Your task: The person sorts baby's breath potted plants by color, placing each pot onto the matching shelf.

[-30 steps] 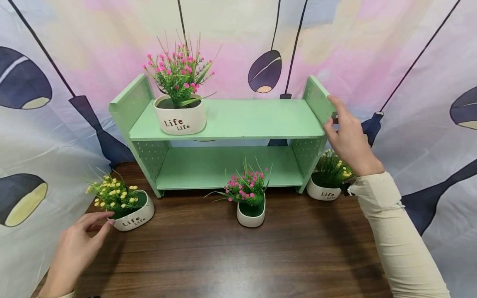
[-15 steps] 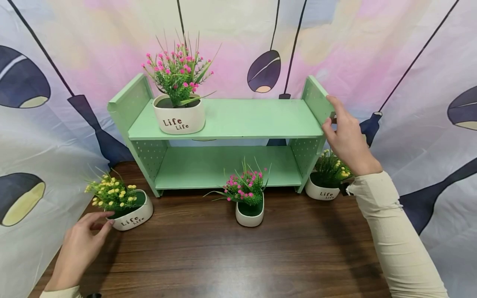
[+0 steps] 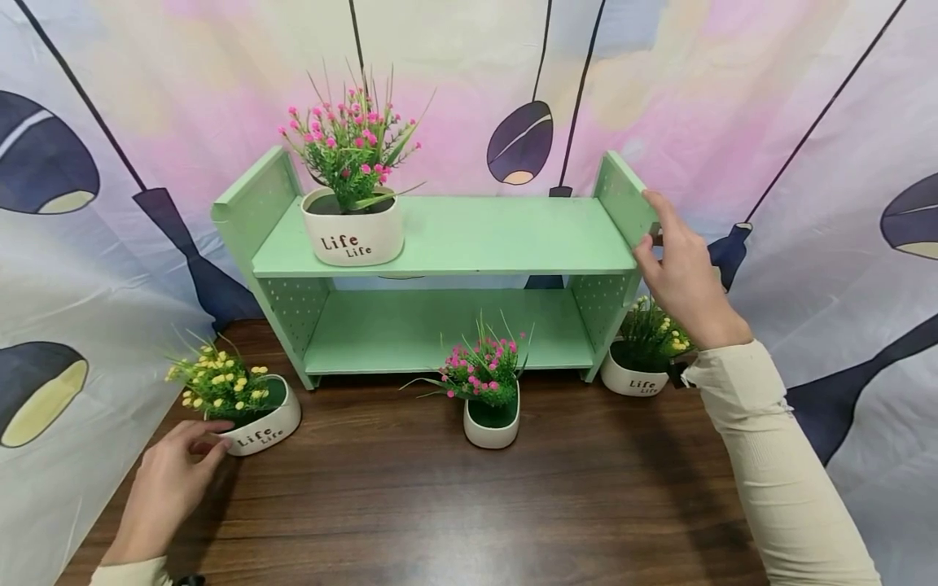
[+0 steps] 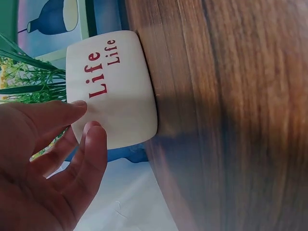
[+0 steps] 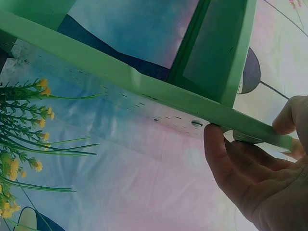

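Head | leftmost pot (image 3: pixel 269 430) | ahead-right of left hand (image 3: pixel 174 476), rim pinched

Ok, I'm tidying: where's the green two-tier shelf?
In the head view, the shelf stands centrally, right hand gripping its right panel, a pink-flowered white pot on top.

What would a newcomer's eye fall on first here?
Probably the green shelf, central before the patterned backdrop, with a pink-flowered plant at the left of its top board. Then the right grip on the shelf's right panel, and the left grip at a yellow-flowered pot on the table's left.
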Tool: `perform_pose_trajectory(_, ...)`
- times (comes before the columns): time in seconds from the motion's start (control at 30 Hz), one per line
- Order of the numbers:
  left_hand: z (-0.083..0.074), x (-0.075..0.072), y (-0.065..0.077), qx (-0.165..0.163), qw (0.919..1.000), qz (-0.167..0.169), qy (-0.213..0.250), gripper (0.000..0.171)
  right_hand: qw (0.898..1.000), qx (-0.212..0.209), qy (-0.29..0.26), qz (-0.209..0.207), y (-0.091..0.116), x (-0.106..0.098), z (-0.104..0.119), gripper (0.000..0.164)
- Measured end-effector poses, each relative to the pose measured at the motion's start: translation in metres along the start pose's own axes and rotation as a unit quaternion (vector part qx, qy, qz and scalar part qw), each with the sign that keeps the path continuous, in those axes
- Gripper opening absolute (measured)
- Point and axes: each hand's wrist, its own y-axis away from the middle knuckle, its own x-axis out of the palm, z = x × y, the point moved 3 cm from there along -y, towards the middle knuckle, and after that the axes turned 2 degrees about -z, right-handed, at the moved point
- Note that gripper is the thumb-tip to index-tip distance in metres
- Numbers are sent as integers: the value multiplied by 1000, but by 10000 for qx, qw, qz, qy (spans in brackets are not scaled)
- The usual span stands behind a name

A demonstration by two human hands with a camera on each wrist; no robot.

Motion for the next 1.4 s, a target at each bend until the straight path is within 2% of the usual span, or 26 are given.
perform_pose_trajectory(0.33, 3, 4, 0, 57, 9998, -172, 14, 13, 10000, 28, -12, 57, 1, 1, 0, 60)
perform_pose_trajectory(0.77, 0, 7, 0, -95, 9996, -244, -102, 11, 10000, 21, 2, 37, 1, 1, -1, 61)
perform_pose_trajectory(1.0, -8, 4, 1, -298, 9992, -63, -275, 14, 10000, -23, 35, 33, 1, 1, -1, 60)
perform_pose_trajectory(1.4, -29, -4, 5, -151, 9992, -133, -348, 14, 9999, 28, 55, 85, 1, 0, -1, 60)
